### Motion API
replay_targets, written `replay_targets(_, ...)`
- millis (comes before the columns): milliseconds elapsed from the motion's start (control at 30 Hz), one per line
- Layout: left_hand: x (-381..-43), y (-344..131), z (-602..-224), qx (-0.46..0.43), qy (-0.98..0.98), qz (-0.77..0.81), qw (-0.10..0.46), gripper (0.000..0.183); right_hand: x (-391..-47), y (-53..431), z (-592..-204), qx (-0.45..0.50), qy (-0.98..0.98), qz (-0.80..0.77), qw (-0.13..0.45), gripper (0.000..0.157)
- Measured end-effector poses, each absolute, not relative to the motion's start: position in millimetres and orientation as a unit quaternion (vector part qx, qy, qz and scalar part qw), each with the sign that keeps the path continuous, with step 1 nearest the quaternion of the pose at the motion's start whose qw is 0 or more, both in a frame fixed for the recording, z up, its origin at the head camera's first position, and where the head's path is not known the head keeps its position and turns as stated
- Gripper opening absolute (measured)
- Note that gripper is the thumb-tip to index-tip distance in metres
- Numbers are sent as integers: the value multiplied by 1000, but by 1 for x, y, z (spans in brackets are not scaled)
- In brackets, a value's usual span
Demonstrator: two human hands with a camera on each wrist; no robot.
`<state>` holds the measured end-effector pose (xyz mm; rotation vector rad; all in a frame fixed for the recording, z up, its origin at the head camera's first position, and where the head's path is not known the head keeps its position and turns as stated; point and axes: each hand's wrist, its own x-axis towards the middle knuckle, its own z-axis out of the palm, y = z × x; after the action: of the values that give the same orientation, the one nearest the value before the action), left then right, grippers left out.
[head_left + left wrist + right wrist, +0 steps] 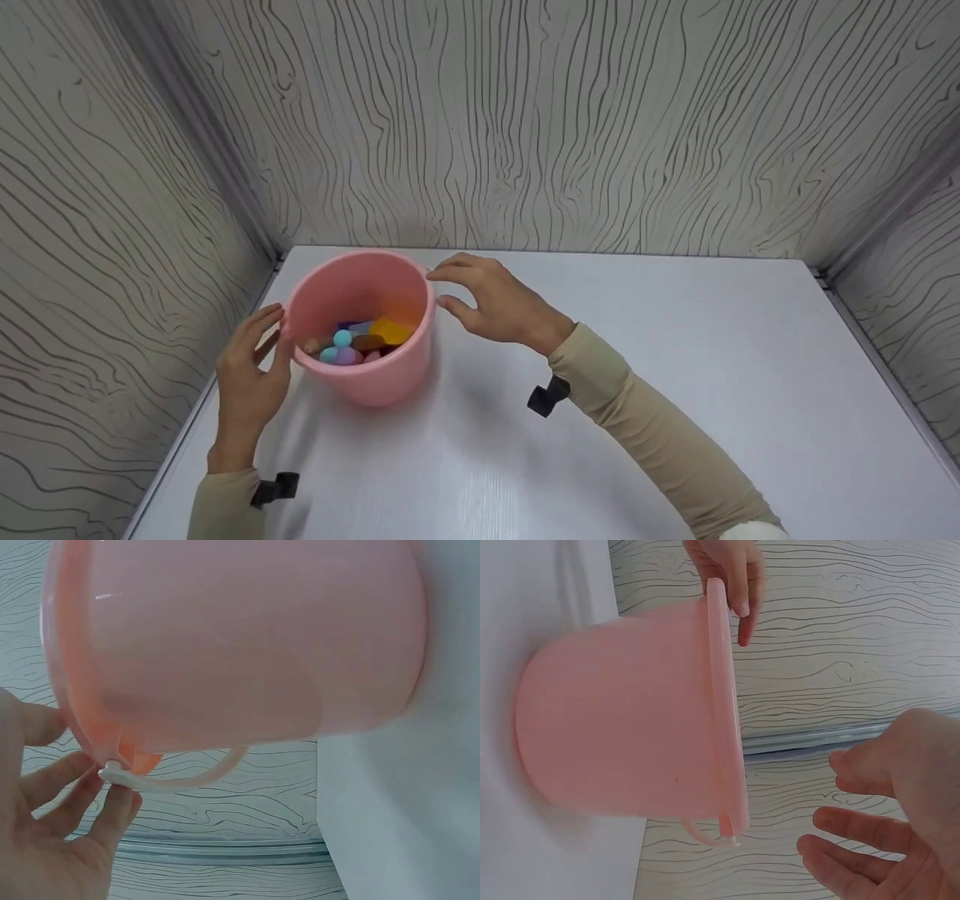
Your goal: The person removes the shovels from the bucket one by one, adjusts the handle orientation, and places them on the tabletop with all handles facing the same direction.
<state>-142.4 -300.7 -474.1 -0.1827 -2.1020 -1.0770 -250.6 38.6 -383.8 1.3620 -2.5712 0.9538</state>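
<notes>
A pink bucket (382,382) stands on the white table, its open top facing up. Inside lie small colourful things: light-blue balls (343,338), a purple ball (347,355), a yellow piece (390,331) and a brown piece (368,343). At the bucket's left rim, my left hand (251,375) pinches the handle mount between thumb and fingers. The pale handle (187,781) hangs down in the left wrist view. My right hand (495,300) is beside the right rim with fingers spread; the right wrist view shows a gap between it and the bucket (630,712).
The white table (675,390) extends to the right and toward me. Wood-patterned panels rise behind (525,135) and at the left (90,300), close to the bucket. Another panel (915,247) stands at the right. A black wrist mount (548,396) sits on my right sleeve.
</notes>
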Motion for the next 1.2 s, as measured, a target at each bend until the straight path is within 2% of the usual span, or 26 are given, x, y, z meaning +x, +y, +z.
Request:
replay_targets(133, -144, -303, -475, -65, -835, -407, 365, 34, -253, 21, -381, 455, -833, 314, 22, 34)
replay_targets(467, -140, -317, -484, -141, -847, -364, 362, 30, -254, -15, -385, 506, -810, 298, 5, 30)
replay_targets(600, -138, -320, -486, -156, -844, -358, 367, 34, -255, -26, -385, 507, -806, 304, -20, 28)
replay_targets(733, -137, -320, -487, -159, -844, -361, 364, 44, -257, -37, -384, 495, -811, 308, -46, 26)
replay_targets(1000, -132, -317, -488, -105, -874, -358, 311, 85, -257, -57, -387, 482, -823, 294, -63, 32)
replay_targets(1200, -132, -315, -490, -76, -884, -374, 271, 97, -259, -66, -390, 477, -818, 307, -90, 37)
